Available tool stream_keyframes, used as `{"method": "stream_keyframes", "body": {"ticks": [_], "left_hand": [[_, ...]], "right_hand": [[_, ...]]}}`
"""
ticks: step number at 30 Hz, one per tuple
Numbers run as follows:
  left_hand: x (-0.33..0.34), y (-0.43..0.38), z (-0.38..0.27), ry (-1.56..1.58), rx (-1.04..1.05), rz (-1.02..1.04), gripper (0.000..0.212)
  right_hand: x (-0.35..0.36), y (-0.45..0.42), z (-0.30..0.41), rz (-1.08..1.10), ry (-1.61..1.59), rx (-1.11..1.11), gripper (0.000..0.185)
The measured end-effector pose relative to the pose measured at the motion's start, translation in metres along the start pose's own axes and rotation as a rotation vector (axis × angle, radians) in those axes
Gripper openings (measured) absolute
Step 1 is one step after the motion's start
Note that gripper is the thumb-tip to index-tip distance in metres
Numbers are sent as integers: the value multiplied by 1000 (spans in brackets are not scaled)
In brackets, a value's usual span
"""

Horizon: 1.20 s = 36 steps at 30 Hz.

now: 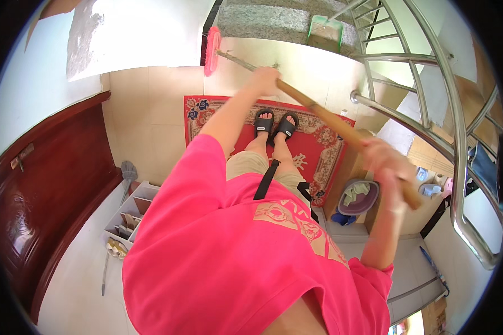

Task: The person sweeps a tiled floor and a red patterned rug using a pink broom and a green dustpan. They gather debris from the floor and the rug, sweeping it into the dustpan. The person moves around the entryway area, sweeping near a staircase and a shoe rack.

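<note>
My left hand (266,81) is closed around the thin part of a long wooden handle (318,109). Farther up the same handle, my right hand (385,157) grips it close to its thick end and looks blurred. A bright pink broom or brush head (212,51) sits at the far end of the handle, beside a wall corner at the top of the tiled landing (151,96). Below the handle, my feet in black slide sandals stand on a red patterned doormat (255,146) with writing on it.
A stainless steel stair railing (454,125) curves along the right. A green-rimmed dustpan (326,33) rests by the granite steps (264,21). To the left are a dark red door (46,188), a grey broom (129,171) and a shoe rack (130,209). A purple basin (358,197) holds cloth.
</note>
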<state>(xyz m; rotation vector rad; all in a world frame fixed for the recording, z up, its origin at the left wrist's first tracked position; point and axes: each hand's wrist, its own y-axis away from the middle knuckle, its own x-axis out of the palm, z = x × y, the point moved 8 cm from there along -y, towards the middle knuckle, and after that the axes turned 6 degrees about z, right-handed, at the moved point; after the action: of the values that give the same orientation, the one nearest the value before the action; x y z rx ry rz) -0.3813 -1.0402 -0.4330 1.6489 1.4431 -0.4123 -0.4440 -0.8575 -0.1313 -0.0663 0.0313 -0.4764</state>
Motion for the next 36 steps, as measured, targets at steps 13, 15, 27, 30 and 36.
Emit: {"method": "stream_keyframes", "body": {"ticks": [13,15,27,30,36], "left_hand": [[49,-45,-168,128,179,346,17],[53,-42,-202,162,183,341,15],[41,31,-151,97,39,175,18],[51,58,-58,46,-40,110,20],[75,48,-34,212,29,-11,16]], "right_hand": [[-80,81,65,-295,115,31,25],[-88,91,90,-298,167,40,24],[-91,99,65,-138,-21,64,35],[-26,57,7,-37,-102,120,21],[-11,30,10,74,-71,0,23]]}}
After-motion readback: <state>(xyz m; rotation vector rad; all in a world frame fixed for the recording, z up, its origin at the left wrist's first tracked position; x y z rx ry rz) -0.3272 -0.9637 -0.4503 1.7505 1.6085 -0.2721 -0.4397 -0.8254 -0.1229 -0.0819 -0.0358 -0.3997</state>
